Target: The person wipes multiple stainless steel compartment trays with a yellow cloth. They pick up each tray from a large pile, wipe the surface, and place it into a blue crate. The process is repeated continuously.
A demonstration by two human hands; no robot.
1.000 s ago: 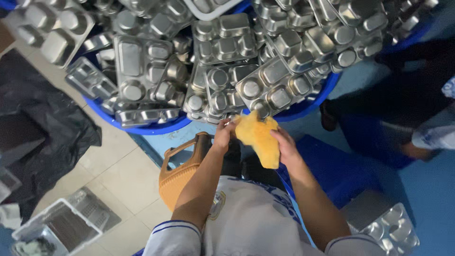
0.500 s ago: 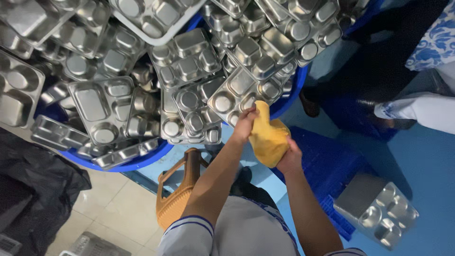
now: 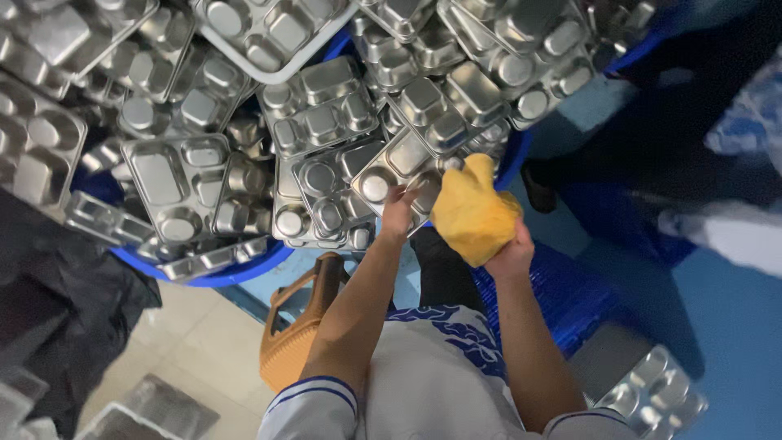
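As my left hand (image 3: 399,213) let go of the yellow cloth (image 3: 472,213) and closed its fingers on the rim of the steel tray (image 3: 391,173) just ahead, my right hand (image 3: 511,254) alone kept the cloth bunched, crumpled and soft, beside that dull compartmented tray atop the heap in the blue tub (image 3: 513,159).

trays (image 3: 318,106) heaped in tubs (image 3: 204,277) ahead, stool (image 3: 297,326) below them, tray stack (image 3: 652,395) lower right
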